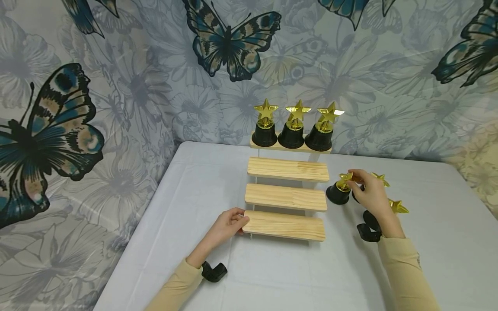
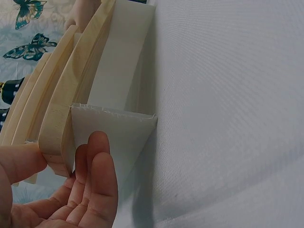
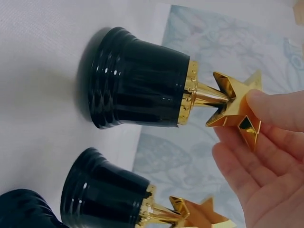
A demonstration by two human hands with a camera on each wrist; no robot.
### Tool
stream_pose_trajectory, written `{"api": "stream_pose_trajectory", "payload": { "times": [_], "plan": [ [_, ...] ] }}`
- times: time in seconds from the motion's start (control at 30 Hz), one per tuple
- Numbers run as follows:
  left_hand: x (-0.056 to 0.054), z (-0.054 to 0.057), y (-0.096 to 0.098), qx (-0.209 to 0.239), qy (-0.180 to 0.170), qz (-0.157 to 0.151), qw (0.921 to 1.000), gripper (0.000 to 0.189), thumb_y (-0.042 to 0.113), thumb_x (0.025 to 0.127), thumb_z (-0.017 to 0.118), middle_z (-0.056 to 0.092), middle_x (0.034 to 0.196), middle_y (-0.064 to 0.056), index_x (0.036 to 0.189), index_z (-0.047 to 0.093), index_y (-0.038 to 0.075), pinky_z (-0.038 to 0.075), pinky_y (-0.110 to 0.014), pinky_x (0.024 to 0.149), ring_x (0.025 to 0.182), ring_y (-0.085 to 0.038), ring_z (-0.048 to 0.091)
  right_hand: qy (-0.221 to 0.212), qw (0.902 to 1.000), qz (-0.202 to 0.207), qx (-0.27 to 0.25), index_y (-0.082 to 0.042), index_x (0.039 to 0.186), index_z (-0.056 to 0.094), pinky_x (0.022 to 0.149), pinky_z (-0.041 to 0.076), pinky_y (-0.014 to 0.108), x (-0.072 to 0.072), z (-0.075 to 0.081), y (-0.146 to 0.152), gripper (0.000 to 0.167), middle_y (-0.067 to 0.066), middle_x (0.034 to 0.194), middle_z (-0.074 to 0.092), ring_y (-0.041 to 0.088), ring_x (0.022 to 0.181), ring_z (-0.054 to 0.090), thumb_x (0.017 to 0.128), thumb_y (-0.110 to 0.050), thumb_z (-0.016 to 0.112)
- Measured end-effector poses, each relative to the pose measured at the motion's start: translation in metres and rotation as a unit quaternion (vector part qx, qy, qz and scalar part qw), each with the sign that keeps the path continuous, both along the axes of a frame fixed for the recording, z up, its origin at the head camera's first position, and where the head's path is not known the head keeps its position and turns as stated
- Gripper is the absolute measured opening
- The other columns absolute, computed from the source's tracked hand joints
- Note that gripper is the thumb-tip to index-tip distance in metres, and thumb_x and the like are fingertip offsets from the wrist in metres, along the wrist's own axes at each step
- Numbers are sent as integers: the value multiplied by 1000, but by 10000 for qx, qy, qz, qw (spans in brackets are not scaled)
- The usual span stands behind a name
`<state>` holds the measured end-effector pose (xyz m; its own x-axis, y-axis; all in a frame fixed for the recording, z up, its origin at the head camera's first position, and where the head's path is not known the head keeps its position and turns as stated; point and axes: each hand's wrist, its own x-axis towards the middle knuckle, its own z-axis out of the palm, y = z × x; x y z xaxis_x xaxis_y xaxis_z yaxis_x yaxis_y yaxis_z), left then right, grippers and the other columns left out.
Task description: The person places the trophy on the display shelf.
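Note:
My right hand (image 1: 371, 190) pinches the gold star of a small star trophy (image 1: 337, 194) between thumb and fingers. Its black base (image 3: 137, 80) is down at the white tabletop; whether it touches, I cannot tell. Beside it, another trophy (image 3: 107, 187) stands partly behind my hand. A third trophy's star (image 1: 398, 206) shows right of my wrist. My left hand (image 1: 227, 224) grips the left end of the lowest step on a tiered wooden stand (image 1: 285, 224), thumb above and fingers below. On the top step, three matching trophies (image 1: 293, 129) stand in a row.
The lower steps of the stand are bare wood, joined by pale side supports (image 2: 111, 128). A white cloth covers the table (image 1: 155, 242). Butterfly-patterned fabric (image 1: 136, 86) hangs close behind it. A black wrist camera (image 1: 214, 272) sits at my left wrist.

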<state>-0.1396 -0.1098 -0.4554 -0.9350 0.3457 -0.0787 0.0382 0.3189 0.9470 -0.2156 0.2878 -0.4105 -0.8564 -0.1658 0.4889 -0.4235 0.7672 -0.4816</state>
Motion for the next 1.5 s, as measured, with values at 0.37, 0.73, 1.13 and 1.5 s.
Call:
{"api": "stream_pose_trajectory", "payload": {
  "times": [0.37,0.73,1.13,1.5],
  "plan": [
    [2,5,1,73,-112,36,9999,42,20,96,54,64,90,-11,123,47,-12,53,-32,67,70,-20,62,628,9979,37,-157,11,111,58,78,41,16,5,22,-4,32,26,97,62,37,84,59,80,12,64],
    [1,1,0,67,-45,-13,10000,44,23,95,55,64,89,-10,122,49,-11,52,-27,64,69,-16,62,1226,9920,66,-293,10,110,60,81,34,5,12,60,-6,37,23,95,63,-7,87,48,75,16,67],
    [1,2,0,145,-88,-16,9999,45,23,95,55,64,89,-10,123,48,-12,53,-30,66,70,-19,63,1904,9815,97,-194,6,111,64,82,35,5,21,104,-16,42,22,93,65,-15,90,46,71,17,70],
    [1,2,0,209,-78,-39,9997,46,23,95,55,63,90,-12,123,47,-13,54,-31,66,71,-19,63,1807,9827,395,42,2,116,62,85,33,7,34,126,-40,46,18,98,64,23,88,58,73,15,70]
  ]
}}
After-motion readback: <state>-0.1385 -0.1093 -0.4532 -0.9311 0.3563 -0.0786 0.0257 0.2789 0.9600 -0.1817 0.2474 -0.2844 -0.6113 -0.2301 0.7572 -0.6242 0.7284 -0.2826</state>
